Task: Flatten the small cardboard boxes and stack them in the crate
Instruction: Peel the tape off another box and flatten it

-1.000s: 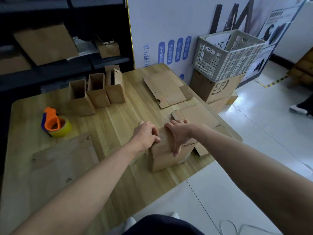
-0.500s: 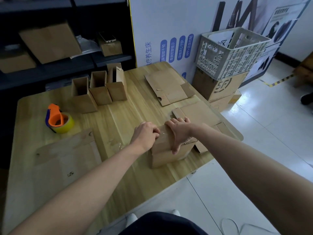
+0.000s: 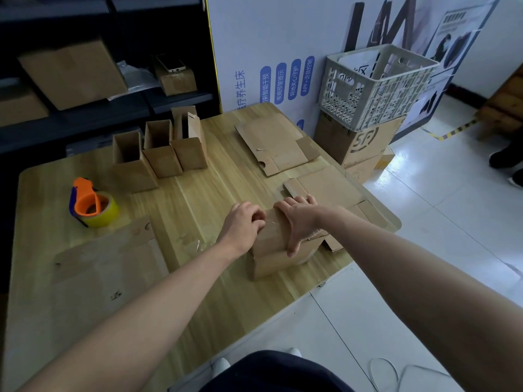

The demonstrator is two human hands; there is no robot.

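A small closed cardboard box (image 3: 278,257) stands near the table's front right edge. My right hand (image 3: 300,222) grips its top, with the fingers over the far edge and the thumb down the near side. My left hand (image 3: 243,226) is at the box's top left edge, its curled fingers pinching a glinting strip of clear tape (image 3: 266,221). Three open small boxes (image 3: 162,149) stand upright in a row at the back of the table. The white plastic crate (image 3: 376,89) sits on a large carton (image 3: 358,144) beyond the table's right side.
Flattened cardboard (image 3: 276,144) lies at the table's back right, and more (image 3: 328,188) just behind my right hand. A large flat sheet (image 3: 107,258) lies front left. An orange tape dispenser (image 3: 92,205) sits at the left. Dark shelves with cartons stand behind.
Both hands stay on the small box in nearly the same places. Only the head view has shifted a little.
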